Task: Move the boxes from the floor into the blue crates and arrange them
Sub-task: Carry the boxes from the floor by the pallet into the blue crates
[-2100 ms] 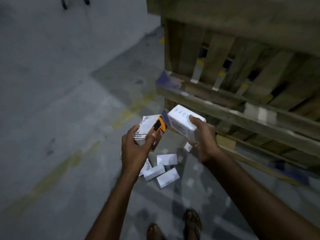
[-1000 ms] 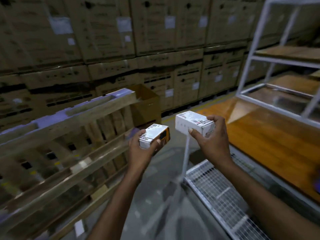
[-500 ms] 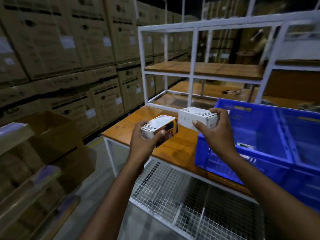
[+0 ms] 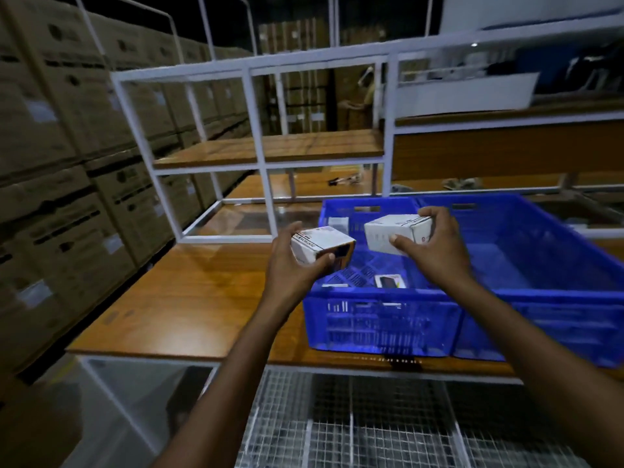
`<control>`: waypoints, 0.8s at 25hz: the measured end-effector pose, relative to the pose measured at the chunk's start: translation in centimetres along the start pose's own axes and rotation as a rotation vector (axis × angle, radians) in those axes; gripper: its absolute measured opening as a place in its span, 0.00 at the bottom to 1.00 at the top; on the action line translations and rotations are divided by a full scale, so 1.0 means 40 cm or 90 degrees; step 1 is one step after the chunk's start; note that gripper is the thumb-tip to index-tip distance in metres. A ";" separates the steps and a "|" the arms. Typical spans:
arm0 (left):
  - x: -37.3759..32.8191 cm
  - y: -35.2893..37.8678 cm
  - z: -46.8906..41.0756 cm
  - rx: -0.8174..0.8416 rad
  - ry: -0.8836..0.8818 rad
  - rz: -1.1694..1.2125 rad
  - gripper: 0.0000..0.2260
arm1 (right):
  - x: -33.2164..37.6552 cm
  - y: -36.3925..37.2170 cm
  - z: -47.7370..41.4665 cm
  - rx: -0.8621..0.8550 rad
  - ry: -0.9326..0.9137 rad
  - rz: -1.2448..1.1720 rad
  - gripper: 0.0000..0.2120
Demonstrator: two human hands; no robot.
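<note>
My left hand (image 4: 292, 265) grips a white box with an orange end (image 4: 320, 246), held over the left rim of the nearer blue crate (image 4: 381, 324). My right hand (image 4: 435, 248) grips a plain white box (image 4: 395, 233) above that crate's inside. On the crate floor lie a small flat box (image 4: 390, 281), another by the left wall (image 4: 334, 284), and one stands at the far left corner (image 4: 338, 224). A second blue crate (image 4: 553, 265) stands touching it on the right.
Both crates rest on a wooden table top (image 4: 189, 298) with a white metal frame (image 4: 260, 143) and wooden shelves behind. A wire mesh shelf (image 4: 354, 430) lies under the table. Stacked cardboard cartons (image 4: 67, 184) wall the left side.
The view has swung from the floor and pallet to the table. Both hands, still holding their boxes, have moved forward to the nearer blue crate.
</note>
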State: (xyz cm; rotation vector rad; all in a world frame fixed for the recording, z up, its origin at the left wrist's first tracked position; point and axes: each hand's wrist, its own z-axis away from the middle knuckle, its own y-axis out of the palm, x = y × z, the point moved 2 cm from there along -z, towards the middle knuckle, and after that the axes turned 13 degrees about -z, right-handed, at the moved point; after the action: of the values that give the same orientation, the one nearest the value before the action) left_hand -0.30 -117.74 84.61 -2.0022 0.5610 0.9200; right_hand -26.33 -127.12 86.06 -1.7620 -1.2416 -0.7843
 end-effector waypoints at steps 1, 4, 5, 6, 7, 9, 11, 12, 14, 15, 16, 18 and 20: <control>-0.004 0.030 -0.015 0.013 -0.001 -0.003 0.32 | -0.020 -0.014 -0.014 0.006 0.013 0.018 0.30; -0.001 0.127 -0.058 0.056 -0.024 -0.021 0.29 | -0.090 -0.039 -0.056 0.043 0.042 0.067 0.30; 0.000 0.157 -0.066 0.069 -0.032 -0.041 0.29 | -0.111 -0.041 -0.070 0.058 0.044 0.085 0.30; -0.001 0.183 -0.072 0.081 -0.038 -0.051 0.30 | -0.131 -0.040 -0.085 0.074 0.046 0.097 0.30; -0.005 0.211 -0.081 0.094 -0.042 -0.064 0.31 | -0.153 -0.037 -0.103 0.093 0.047 0.103 0.30; -0.011 0.253 -0.103 0.101 -0.051 -0.100 0.31 | -0.192 -0.022 -0.138 0.146 0.042 0.110 0.31; -0.008 0.292 -0.130 0.098 -0.080 -0.137 0.31 | -0.226 -0.002 -0.177 0.210 0.032 0.131 0.32; -0.009 0.309 -0.142 0.100 -0.099 -0.151 0.32 | -0.240 0.008 -0.197 0.244 0.027 0.146 0.33; -0.006 0.332 -0.158 0.115 -0.142 -0.174 0.34 | -0.260 0.032 -0.228 0.302 0.014 0.180 0.34; -0.003 0.342 -0.164 0.128 -0.165 -0.183 0.33 | -0.270 0.044 -0.242 0.321 0.011 0.199 0.35; -0.002 0.350 -0.170 0.140 -0.187 -0.193 0.28 | -0.278 0.056 -0.254 0.338 0.009 0.219 0.37; 0.003 0.370 -0.180 0.170 -0.218 -0.222 0.19 | -0.290 0.081 -0.275 0.375 0.015 0.249 0.40; 0.028 0.398 -0.196 0.190 -0.233 -0.262 0.26 | -0.298 0.104 -0.285 0.402 0.028 0.262 0.39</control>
State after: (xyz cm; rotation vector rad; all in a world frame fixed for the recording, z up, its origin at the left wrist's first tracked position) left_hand -7.08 -133.04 78.59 -1.5498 0.0674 0.8589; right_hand -26.55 -143.07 80.24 -1.3882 -0.9125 -0.1575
